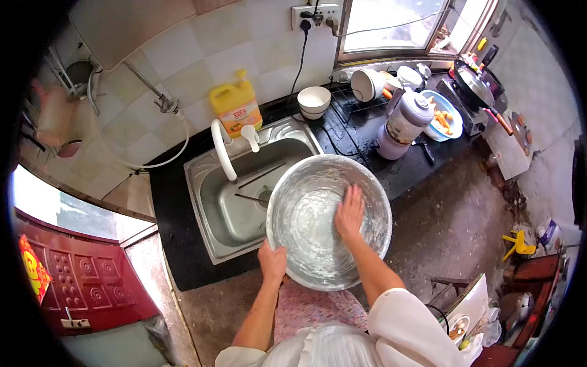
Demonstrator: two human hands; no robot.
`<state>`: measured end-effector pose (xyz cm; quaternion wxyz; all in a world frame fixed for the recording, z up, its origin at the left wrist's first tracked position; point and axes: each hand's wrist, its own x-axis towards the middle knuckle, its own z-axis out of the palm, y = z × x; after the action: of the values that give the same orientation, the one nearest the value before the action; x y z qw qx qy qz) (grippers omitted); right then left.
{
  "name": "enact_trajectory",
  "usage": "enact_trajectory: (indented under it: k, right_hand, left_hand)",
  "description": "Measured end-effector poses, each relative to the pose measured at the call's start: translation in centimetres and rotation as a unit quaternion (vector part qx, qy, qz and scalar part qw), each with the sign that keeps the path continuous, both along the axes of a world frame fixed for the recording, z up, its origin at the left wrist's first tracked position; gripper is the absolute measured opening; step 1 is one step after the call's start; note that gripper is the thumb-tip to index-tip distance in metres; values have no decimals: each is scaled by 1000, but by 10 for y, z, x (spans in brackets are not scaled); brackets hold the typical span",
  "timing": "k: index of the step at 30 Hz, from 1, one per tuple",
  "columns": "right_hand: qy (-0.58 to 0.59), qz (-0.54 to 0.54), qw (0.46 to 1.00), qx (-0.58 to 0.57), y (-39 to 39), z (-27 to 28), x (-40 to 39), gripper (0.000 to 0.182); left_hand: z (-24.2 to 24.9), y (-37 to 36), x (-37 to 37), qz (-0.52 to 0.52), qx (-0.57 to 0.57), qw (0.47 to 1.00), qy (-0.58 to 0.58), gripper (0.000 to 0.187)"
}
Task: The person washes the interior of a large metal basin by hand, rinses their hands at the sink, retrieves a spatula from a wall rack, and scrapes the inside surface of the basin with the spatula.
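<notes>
Head view. Black counter (168, 248) with a metal sink (209, 229) set in; two thin sticks (262, 176) lie in the sink. White faucet (222, 150) at the sink's back edge, yellow jug (236, 109) just behind it. Right of the sink: white bowls (313, 101), then a lidded container (403, 125), a blue bowl (460, 125) of orange pieces, and farther right a pan (474, 85) on a stove. Tiled wall (183, 52) behind the sink, window (391, 25) behind and to the right. Red door (92, 269) well left of the sink, worn floor (446, 214) to the right.

Big round metal basin (312, 214), at the sink's near right side, overlapping its right part in view, in front of the person's body. Mouth up, inside facing the camera; dull grey, whitish smears and swirls over bottom and walls. Can't tell if it touches the counter.

Left hand (273, 260) closed on the basin's near left rim, fingers curled, thumb at the edge; forearm comes up from below. Right hand (350, 215) inside the basin, to the right, open and flat, fingers nearly straight, palm down against the inner surface, nothing gripped. Right forearm crosses the near right rim.
</notes>
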<state>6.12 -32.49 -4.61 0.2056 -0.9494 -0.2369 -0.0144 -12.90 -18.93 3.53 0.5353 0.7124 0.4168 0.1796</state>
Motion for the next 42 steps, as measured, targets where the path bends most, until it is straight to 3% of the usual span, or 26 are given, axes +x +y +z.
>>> enact_trajectory:
  k: [2,3,5,7,10,12,13,15,18,21,22,25,28,30,31,32,35,37,39,42]
  right_hand:
    - [-26,-123,991,34,11,-44,-19,58]
    - [76,-88,992,54,24,-46,-24,59]
    - [147,89,936,308,53,-21,-20,62]
    - [138,26,903,406,93,10,-8,63]
    - [231,57,864,444,127,23,-26,64]
    - [353,246,822,373,102,34,-63,59]
    - [422,276,799,326,92,21,-77,56]
    - [447,356,792,217,66,42,-81,56]
    - [177,258,893,325,91,36,-71,54]
    - [102,193,914,342,122,54,-46,55]
    - [102,244,919,292,120,44,-50,60]
    - [214,421,846,248,81,54,-83,51]
    - [286,408,860,111,42,60,-62,51]
    - [134,211,962,112,29,18,-28,50]
    - [70,95,987,110,23,-3,-9,50]
    - [59,-10,997,53,23,19,-3,52]
    - [74,-4,997,38,51,-39,-17,53]
    - [74,225,969,71,68,-3,-56,56]
    - [164,333,920,128,63,-1,-90,57]
    - [237,492,838,-5,1,43,-75,58]
  left_hand:
    - [-11,0,0,-9,-6,1000,5,34]
    - [-8,0,1,-7,-10,1000,7,34]
    - [2,-3,3,-5,-19,1000,14,34]
    - [-6,-3,2,-18,-30,999,6,35]
    - [-25,3,3,-26,-16,999,10,35]
    - [-30,7,4,-13,-16,1000,-5,34]
    - [-30,12,3,-1,-23,999,-23,34]
    - [-31,17,2,8,-29,999,-34,34]
    - [-16,13,0,-16,-22,999,-17,36]
    - [-18,8,1,-38,-16,998,55,37]
    - [-18,8,1,-19,-16,999,40,36]
    - [-20,6,1,41,-22,999,-10,35]
    - [-26,16,-9,15,-27,999,-16,34]
    - [-30,18,-12,19,-23,999,-29,34]
    - [-33,20,-12,21,-19,999,-37,33]
    - [-40,20,-11,23,-32,998,-46,33]
    - [-50,15,-8,28,-57,997,-48,32]
    - [-36,8,-4,36,-54,998,-18,32]
    - [-24,7,-4,43,-51,997,-25,32]
    - [-23,20,-5,53,-28,998,-26,33]
